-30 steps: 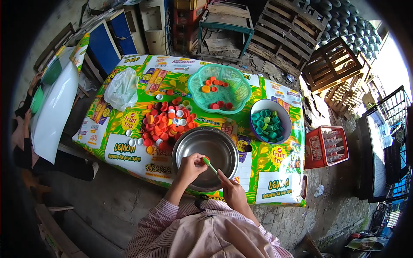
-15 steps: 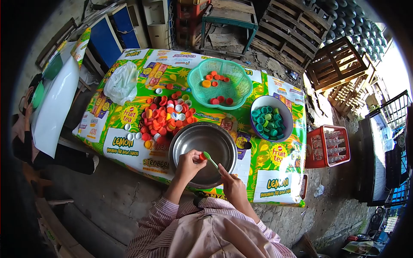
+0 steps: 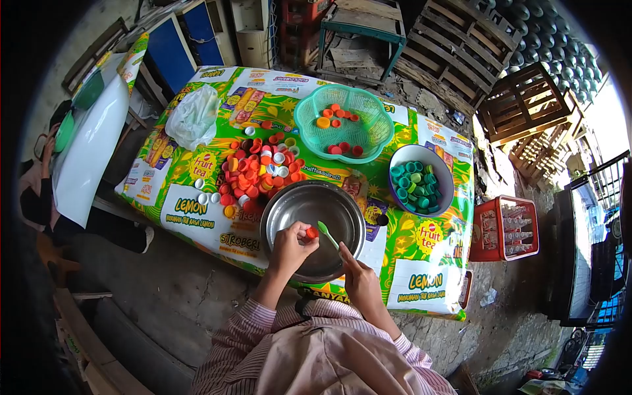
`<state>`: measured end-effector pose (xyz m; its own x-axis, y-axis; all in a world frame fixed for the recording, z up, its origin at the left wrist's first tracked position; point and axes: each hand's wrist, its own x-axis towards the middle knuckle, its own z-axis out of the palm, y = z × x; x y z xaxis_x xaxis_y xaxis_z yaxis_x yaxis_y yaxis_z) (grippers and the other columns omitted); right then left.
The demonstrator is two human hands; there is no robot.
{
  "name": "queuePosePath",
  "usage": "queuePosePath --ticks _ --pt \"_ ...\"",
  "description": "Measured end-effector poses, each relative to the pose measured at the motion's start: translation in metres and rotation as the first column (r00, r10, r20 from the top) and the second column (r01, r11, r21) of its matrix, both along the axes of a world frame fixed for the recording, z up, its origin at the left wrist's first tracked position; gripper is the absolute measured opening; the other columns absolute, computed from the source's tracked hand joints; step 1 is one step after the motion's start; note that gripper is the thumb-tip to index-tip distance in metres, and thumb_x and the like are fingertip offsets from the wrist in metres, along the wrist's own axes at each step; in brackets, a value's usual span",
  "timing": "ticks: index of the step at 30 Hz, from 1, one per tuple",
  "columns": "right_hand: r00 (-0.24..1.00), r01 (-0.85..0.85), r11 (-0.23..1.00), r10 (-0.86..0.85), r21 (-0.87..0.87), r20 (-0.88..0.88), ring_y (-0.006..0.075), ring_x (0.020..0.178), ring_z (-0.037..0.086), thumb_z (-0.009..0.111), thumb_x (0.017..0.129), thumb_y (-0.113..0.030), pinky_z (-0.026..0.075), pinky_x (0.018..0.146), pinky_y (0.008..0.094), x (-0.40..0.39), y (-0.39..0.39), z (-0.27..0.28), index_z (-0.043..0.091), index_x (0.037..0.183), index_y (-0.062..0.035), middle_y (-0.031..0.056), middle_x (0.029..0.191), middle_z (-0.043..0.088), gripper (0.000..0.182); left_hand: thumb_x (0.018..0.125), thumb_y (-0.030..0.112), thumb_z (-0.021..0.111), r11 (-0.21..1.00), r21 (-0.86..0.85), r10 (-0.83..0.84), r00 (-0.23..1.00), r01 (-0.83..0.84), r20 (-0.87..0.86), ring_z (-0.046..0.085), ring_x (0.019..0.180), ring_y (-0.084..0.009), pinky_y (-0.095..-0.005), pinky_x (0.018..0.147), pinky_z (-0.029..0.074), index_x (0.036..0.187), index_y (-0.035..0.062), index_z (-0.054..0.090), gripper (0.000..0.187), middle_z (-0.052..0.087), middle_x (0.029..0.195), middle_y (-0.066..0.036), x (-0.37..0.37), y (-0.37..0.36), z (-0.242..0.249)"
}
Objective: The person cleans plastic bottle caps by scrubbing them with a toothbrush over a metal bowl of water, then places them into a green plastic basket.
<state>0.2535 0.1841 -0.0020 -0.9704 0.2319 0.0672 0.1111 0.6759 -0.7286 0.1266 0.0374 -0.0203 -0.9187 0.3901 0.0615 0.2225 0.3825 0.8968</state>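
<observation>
Pinched in the fingertips of my left hand (image 3: 293, 249) is a red bottle cap (image 3: 311, 233). My right hand (image 3: 359, 280) grips a slim light-green tool (image 3: 327, 234) with a rounded tip; its exact kind does not show. Both hands are over a steel bowl (image 3: 276, 204), and the tool's tip is just right of the cap, apart from it. Behind and left of the bowl lies a heap of mostly red caps (image 3: 247, 174), with some white and yellow ones.
A green plastic basket (image 3: 306, 141) with red and orange caps stands at the back. To its right is a bowl (image 3: 447, 187) of green caps. A plastic bag (image 3: 194, 118) lies back left. Beyond the table are a red crate (image 3: 484, 230) and, at far left, another person's arm (image 3: 47, 158).
The cap and the tool have moved apart; before, the tip was at the cap. My head view has shifted slightly.
</observation>
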Motion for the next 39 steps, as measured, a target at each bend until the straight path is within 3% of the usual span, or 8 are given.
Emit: queuePosePath --ticks 3,6,13,24,26,32,34,39 --pt "0.991 -0.028 0.998 0.036 -0.064 0.132 0.0381 0.067 0.062 0.051 0.088 -0.008 0.048 0.058 0.0448 0.002 -0.006 0.018 0.045 0.133 -0.0202 0.0222 0.079 0.063 0.047 0.072 0.005 0.071 1.000 0.002 0.000 1.000 0.000 -0.013 0.063 0.069 -0.0118 -0.0245 0.063 0.050 0.093 -0.0030 0.059 0.026 0.067 0.076 -0.009 0.002 -0.001 0.003" --pt "1.000 -0.008 0.999 0.007 0.043 0.018 0.0357 0.060 0.061 0.052 0.086 -0.009 0.049 0.052 0.0458 0.002 0.000 0.005 0.039 0.136 -0.0250 0.0172 0.079 0.063 0.053 0.071 0.006 0.072 0.999 0.033 0.011 1.000 -0.010 -0.014 0.064 0.067 -0.0149 -0.0263 0.062 0.050 0.092 -0.0029 0.058 0.027 0.066 0.074 -0.009 0.002 0.000 0.001" --pt "1.000 -0.021 0.999 0.022 0.025 -0.021 0.0361 0.060 0.061 0.051 0.087 -0.010 0.049 0.051 0.0459 0.002 0.003 0.005 0.040 0.136 -0.0250 0.0171 0.078 0.063 0.052 0.070 0.006 0.072 1.000 0.026 0.008 0.999 -0.007 -0.043 0.065 0.067 -0.0180 -0.0283 0.063 0.051 0.092 -0.0030 0.057 0.028 0.065 0.074 -0.011 0.006 -0.001 0.009" --pt "0.999 -0.052 0.994 0.050 0.098 0.018 0.0341 0.056 0.059 0.051 0.088 -0.011 0.048 0.049 0.0452 0.005 -0.003 0.005 0.040 0.136 -0.0256 0.0152 0.074 0.061 0.051 0.069 0.005 0.072 0.998 0.062 0.029 0.999 -0.026 -0.047 0.065 0.065 -0.0190 -0.0284 0.062 0.051 0.091 -0.0029 0.057 0.028 0.065 0.072 -0.011 0.004 -0.007 0.011" --pt "0.997 -0.074 0.992 0.071 0.105 0.039 0.0341 0.056 0.060 0.051 0.087 -0.010 0.048 0.049 0.0450 0.006 -0.002 0.004 0.040 0.136 -0.0253 0.0151 0.074 0.061 0.052 0.069 0.005 0.072 0.999 -0.037 -0.027 0.991 0.022 -0.132 0.065 0.068 -0.0192 -0.0288 0.062 0.051 0.091 -0.0005 0.056 0.027 0.066 0.075 -0.010 0.002 -0.009 0.015" --pt "0.997 -0.060 0.997 0.061 0.038 -0.037 0.0341 0.058 0.060 0.052 0.086 -0.009 0.049 0.050 0.0445 0.006 -0.003 0.011 0.040 0.135 -0.0253 0.0142 0.077 0.063 0.053 0.071 0.006 0.071 0.993 0.060 -0.095 0.992 0.100 -0.085 0.065 0.074 -0.0186 -0.0283 0.064 0.051 0.094 0.0028 0.055 0.028 0.066 0.083 -0.009 -0.006 -0.010 0.014" --pt "0.999 -0.034 0.999 0.035 -0.015 0.042 0.0374 0.070 0.063 0.053 0.085 -0.004 0.049 0.060 0.0431 0.006 -0.001 0.014 0.045 0.133 -0.0209 0.0200 0.087 0.064 0.052 0.072 0.006 0.071 0.990 0.065 -0.116 0.989 0.123 -0.094 0.065 0.073 -0.0185 -0.0280 0.064 0.051 0.095 0.0027 0.056 0.028 0.066 0.082 -0.008 -0.007 -0.011 0.014" --pt "0.999 -0.040 0.997 0.040 0.063 -0.006 0.0344 0.060 0.060 0.053 0.086 -0.007 0.048 0.053 0.0437 0.005 -0.005 0.014 0.043 0.134 -0.0233 0.0155 0.076 0.062 0.051 0.074 0.006 0.069 0.986 0.049 -0.160 0.986 0.161 -0.041 0.066 0.073 -0.0176 -0.0271 0.064 0.051 0.099 0.0014 0.058 0.028 0.067 0.085 -0.009 -0.013 -0.015 0.012"
